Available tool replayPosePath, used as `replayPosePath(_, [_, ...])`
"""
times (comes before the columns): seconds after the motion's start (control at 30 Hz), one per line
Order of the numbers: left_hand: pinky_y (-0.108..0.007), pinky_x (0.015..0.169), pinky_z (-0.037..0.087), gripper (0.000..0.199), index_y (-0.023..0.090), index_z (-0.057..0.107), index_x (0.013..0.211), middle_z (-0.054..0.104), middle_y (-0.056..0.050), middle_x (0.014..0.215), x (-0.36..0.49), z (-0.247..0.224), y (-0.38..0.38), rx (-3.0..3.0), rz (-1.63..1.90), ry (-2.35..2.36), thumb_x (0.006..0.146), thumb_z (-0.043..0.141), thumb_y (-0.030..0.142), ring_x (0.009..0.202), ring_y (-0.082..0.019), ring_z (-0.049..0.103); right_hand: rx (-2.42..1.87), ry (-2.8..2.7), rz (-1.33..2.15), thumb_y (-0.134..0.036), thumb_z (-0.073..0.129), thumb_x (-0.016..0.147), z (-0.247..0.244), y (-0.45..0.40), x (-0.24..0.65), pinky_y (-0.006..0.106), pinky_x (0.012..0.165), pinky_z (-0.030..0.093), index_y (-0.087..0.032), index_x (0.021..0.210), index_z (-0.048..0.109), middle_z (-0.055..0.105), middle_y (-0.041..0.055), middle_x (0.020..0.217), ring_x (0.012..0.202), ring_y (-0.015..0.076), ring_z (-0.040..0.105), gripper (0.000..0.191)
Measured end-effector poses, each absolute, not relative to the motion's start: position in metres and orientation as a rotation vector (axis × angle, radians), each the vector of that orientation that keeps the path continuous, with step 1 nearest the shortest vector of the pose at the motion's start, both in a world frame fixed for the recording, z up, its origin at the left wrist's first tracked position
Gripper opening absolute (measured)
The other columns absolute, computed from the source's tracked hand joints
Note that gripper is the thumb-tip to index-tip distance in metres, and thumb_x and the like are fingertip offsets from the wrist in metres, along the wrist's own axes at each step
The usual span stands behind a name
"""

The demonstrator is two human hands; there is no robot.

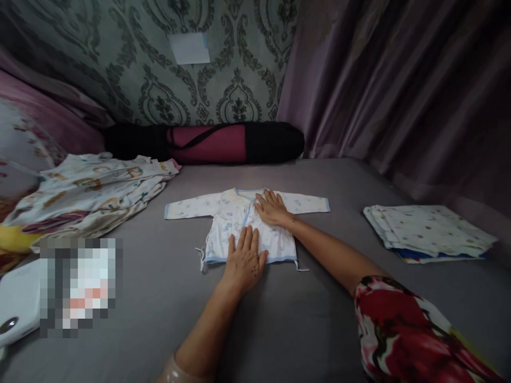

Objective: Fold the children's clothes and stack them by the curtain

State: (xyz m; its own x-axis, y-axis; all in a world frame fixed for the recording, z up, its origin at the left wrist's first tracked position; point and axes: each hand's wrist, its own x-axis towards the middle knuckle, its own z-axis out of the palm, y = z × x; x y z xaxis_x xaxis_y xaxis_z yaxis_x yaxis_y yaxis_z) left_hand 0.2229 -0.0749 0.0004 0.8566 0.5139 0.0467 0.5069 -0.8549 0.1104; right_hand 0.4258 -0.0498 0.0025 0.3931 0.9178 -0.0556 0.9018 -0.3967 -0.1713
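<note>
A small white baby shirt (223, 234) with blue trim and a faint print lies spread flat, its sleeves stretched out to both sides. Thin white ties hang at its lower corners. My left hand (245, 258) rests flat on the lower middle of the shirt, fingers extended toward the neckline. On the upper right of the chest, close to the collar, lies my right hand (273, 208), palm down with fingers extended. Both hands cover parts of the fabric beneath them, and neither grips anything.
Loose printed clothes (99, 186) are heaped at the left, and a folded stack of cloths (431, 231) sits at the right. A long black and maroon bag (215, 143) lies along the wall. A white device (24, 298) and a blurred-out item are on the grey sheet (151, 298).
</note>
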Motion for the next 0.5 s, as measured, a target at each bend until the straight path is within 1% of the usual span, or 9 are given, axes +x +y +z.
replayPosePath(0.2, [-0.055,0.115,0.021,0.060,0.010,0.032,0.148,0.027,-0.015,0.156,0.223,0.000,-0.074,2.936,0.129,0.803,0.098,0.025,0.044,0.145,-0.028,0.021,-2.526,-1.558,0.058,-0.046,0.025,0.100,-0.004,-0.038,0.427,0.050,0.115,0.009,-0.022,0.150,0.032,0.021,0.0141,0.158,0.145,0.0319,0.016,0.056])
replayPosePath(0.3, [-0.054,0.115,0.022,0.061,0.011,0.032,0.148,0.028,-0.015,0.155,0.222,0.002,-0.073,2.915,0.137,0.796,0.098,0.027,0.045,0.145,-0.028,0.023,-2.468,-1.587,0.084,-0.045,0.026,0.100,-0.001,-0.036,0.433,0.048,0.115,0.010,-0.020,0.149,0.034,0.025,0.0132,0.157,0.144,0.0299,0.018,0.056])
replayPosePath(0.37, [-0.053,0.115,0.023,0.061,0.011,0.033,0.148,0.029,-0.014,0.155,0.221,0.004,-0.071,2.898,0.151,0.784,0.098,0.028,0.046,0.145,-0.028,0.024,-2.402,-1.561,0.122,-0.038,0.021,0.102,0.005,-0.037,0.445,0.040,0.114,0.018,-0.016,0.148,0.036,0.034,0.0128,0.153,0.142,0.0240,0.027,0.053])
replayPosePath(0.43, [-0.052,0.115,0.024,0.060,0.012,0.034,0.147,0.030,-0.014,0.155,0.220,0.005,-0.070,2.889,0.164,0.774,0.097,0.029,0.046,0.144,-0.027,0.026,-2.403,-1.449,0.117,-0.027,0.016,0.102,0.014,-0.040,0.463,0.029,0.108,0.029,-0.013,0.144,0.042,0.046,0.0124,0.146,0.134,0.0180,0.040,0.051])
replayPosePath(0.5, [-0.051,0.114,0.025,0.059,0.013,0.035,0.146,0.031,-0.014,0.154,0.220,0.006,-0.070,2.888,0.173,0.777,0.097,0.031,0.045,0.144,-0.027,0.027,-2.478,-1.352,0.111,-0.021,0.023,0.100,0.023,-0.045,0.481,0.025,0.098,0.037,-0.013,0.134,0.054,0.058,0.0114,0.133,0.122,0.0175,0.052,0.047])
